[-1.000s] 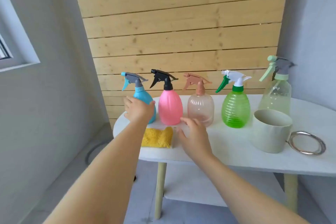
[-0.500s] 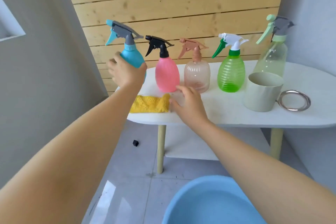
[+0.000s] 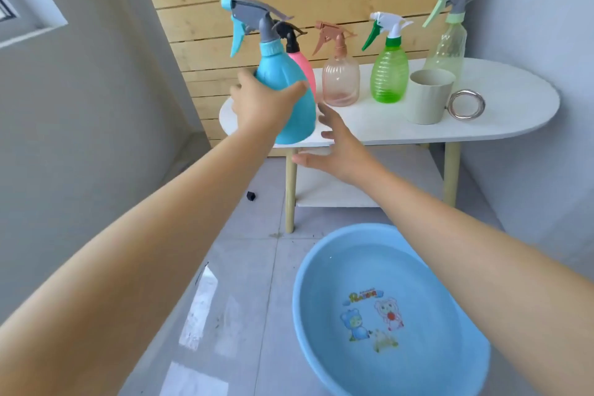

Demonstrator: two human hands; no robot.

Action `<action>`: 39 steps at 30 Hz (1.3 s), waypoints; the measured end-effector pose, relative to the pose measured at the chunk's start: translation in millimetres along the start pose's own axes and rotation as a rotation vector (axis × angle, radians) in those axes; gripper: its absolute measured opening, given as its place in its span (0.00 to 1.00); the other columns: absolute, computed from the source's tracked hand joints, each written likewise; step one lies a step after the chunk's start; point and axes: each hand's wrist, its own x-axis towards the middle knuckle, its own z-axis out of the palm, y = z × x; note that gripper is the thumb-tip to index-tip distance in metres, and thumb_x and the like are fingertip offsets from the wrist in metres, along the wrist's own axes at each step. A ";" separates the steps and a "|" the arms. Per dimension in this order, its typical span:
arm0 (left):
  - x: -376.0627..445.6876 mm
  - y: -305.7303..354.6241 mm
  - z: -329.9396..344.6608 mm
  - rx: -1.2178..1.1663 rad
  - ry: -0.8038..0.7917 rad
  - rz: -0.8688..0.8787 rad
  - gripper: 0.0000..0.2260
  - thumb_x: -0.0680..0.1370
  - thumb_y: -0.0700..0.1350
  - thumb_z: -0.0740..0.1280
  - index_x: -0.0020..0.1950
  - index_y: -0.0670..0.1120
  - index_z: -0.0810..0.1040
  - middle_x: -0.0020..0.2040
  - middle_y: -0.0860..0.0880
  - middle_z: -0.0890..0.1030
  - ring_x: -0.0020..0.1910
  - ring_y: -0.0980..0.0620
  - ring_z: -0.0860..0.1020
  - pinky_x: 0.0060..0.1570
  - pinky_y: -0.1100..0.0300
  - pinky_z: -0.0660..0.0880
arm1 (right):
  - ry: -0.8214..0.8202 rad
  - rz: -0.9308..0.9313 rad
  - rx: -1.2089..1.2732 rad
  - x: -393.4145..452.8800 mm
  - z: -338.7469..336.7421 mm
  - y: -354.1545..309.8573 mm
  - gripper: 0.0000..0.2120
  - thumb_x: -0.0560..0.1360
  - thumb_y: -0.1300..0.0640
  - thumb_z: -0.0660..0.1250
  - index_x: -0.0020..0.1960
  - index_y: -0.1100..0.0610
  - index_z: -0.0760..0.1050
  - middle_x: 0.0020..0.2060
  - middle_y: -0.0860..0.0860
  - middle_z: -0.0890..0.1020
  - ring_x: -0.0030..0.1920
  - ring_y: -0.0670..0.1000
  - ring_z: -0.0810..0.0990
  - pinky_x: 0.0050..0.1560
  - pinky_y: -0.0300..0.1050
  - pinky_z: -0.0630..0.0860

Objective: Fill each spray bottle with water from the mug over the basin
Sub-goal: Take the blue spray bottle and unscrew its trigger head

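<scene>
Gripping blue spray bottle (image 3: 286, 97) w/ left hand (image 3: 262, 106), fingers and thumb wrapping round its body, holding it upright in the air in front of the white table (image 3: 514, 106), base clear of the top. Reaching toward it w/ right hand (image 3: 337, 148), fingers spread and straight, holding nothing, just beside bottle's lower part. Standing in a row on the table: pink bottle (image 3: 305, 64) partly hidden behind the blue one, peach bottle (image 3: 340, 80), green bottle (image 3: 389, 77), clear bottle (image 3: 446, 48). Sitting near table's front edge: beige mug (image 3: 429, 97), w/ metal ring (image 3: 466, 105) touching its right side. Resting on floor below: blue basin (image 3: 321, 315), water inside.
</scene>
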 end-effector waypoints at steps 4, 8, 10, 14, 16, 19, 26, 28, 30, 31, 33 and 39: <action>-30.4 -17.2 18.4 0.057 -0.018 0.006 0.33 0.67 0.56 0.75 0.67 0.49 0.65 0.60 0.49 0.68 0.63 0.46 0.69 0.59 0.48 0.73 | 0.012 0.022 0.103 -18.7 0.1 11.2 0.45 0.67 0.56 0.77 0.74 0.48 0.54 0.60 0.41 0.69 0.56 0.39 0.73 0.46 0.24 0.68; -50.6 -45.4 41.7 0.005 -0.085 -0.059 0.35 0.66 0.55 0.75 0.68 0.48 0.64 0.55 0.51 0.65 0.64 0.46 0.69 0.60 0.48 0.72 | 0.073 0.095 0.121 -33.9 -2.4 35.5 0.40 0.65 0.54 0.78 0.69 0.49 0.59 0.62 0.43 0.71 0.57 0.43 0.75 0.50 0.33 0.72; -64.4 -65.0 55.4 -0.037 -0.140 -0.101 0.35 0.65 0.56 0.76 0.66 0.49 0.65 0.56 0.51 0.67 0.63 0.46 0.70 0.58 0.46 0.74 | 0.082 0.156 0.114 -43.7 -7.5 48.3 0.39 0.63 0.51 0.79 0.66 0.50 0.60 0.60 0.42 0.72 0.56 0.42 0.75 0.51 0.37 0.74; -99.4 -97.9 76.0 -0.134 -0.282 -0.184 0.36 0.56 0.61 0.75 0.60 0.53 0.67 0.57 0.49 0.74 0.56 0.50 0.77 0.53 0.47 0.78 | 0.049 0.228 0.089 -66.8 -13.2 72.4 0.40 0.63 0.54 0.79 0.65 0.46 0.58 0.56 0.39 0.73 0.50 0.37 0.77 0.42 0.34 0.74; -111.0 -109.8 82.0 -0.132 -0.357 -0.203 0.41 0.52 0.66 0.71 0.62 0.52 0.68 0.57 0.49 0.75 0.56 0.50 0.78 0.54 0.48 0.77 | 0.028 0.268 0.099 -78.4 -12.3 84.5 0.40 0.62 0.56 0.80 0.64 0.43 0.58 0.54 0.38 0.75 0.49 0.40 0.79 0.40 0.34 0.74; -122.0 -127.6 87.5 -0.141 -0.501 -0.233 0.42 0.57 0.69 0.69 0.65 0.49 0.69 0.60 0.50 0.75 0.56 0.52 0.78 0.55 0.52 0.77 | 0.053 0.316 0.134 -94.5 -13.1 105.0 0.39 0.61 0.54 0.81 0.63 0.42 0.61 0.53 0.39 0.77 0.50 0.42 0.79 0.47 0.40 0.77; -119.5 -168.3 88.8 0.215 -0.231 0.337 0.30 0.74 0.63 0.61 0.71 0.48 0.64 0.66 0.50 0.66 0.68 0.53 0.63 0.68 0.55 0.57 | -0.180 0.421 -0.010 -135.2 -33.0 147.7 0.41 0.60 0.51 0.81 0.63 0.35 0.60 0.57 0.37 0.73 0.54 0.41 0.77 0.52 0.42 0.77; -109.6 -177.8 88.2 0.401 -0.405 0.449 0.29 0.75 0.66 0.57 0.70 0.50 0.68 0.64 0.51 0.72 0.67 0.52 0.66 0.70 0.53 0.52 | -0.269 0.424 -0.067 -140.0 -39.3 152.6 0.42 0.60 0.51 0.81 0.63 0.34 0.59 0.58 0.36 0.72 0.56 0.38 0.75 0.53 0.39 0.75; -102.4 -182.9 86.4 0.460 -0.589 0.416 0.23 0.77 0.63 0.58 0.62 0.49 0.74 0.54 0.52 0.78 0.58 0.50 0.74 0.63 0.56 0.64 | -0.304 0.406 -0.125 -144.2 -42.2 157.4 0.43 0.59 0.51 0.82 0.64 0.35 0.59 0.59 0.36 0.72 0.57 0.38 0.74 0.54 0.37 0.74; -100.4 -183.4 84.9 0.459 -0.627 0.385 0.20 0.78 0.62 0.58 0.57 0.48 0.75 0.48 0.52 0.77 0.52 0.49 0.75 0.53 0.57 0.69 | -0.309 0.402 -0.146 -146.1 -41.3 159.1 0.43 0.59 0.51 0.82 0.65 0.36 0.60 0.58 0.36 0.72 0.57 0.38 0.74 0.54 0.38 0.75; -104.3 -180.8 84.0 0.478 -0.616 0.362 0.16 0.78 0.61 0.58 0.48 0.48 0.73 0.39 0.54 0.73 0.42 0.50 0.73 0.38 0.57 0.68 | -0.298 0.399 -0.187 -150.9 -37.4 160.9 0.43 0.59 0.51 0.81 0.65 0.36 0.60 0.58 0.37 0.72 0.57 0.41 0.74 0.54 0.39 0.74; -116.4 -171.5 92.6 0.312 -0.644 -0.158 0.14 0.80 0.56 0.58 0.52 0.46 0.74 0.32 0.48 0.78 0.29 0.49 0.76 0.27 0.59 0.75 | -0.152 0.095 -0.847 -149.4 -30.6 164.2 0.44 0.63 0.45 0.75 0.73 0.42 0.56 0.67 0.42 0.64 0.65 0.49 0.63 0.62 0.42 0.61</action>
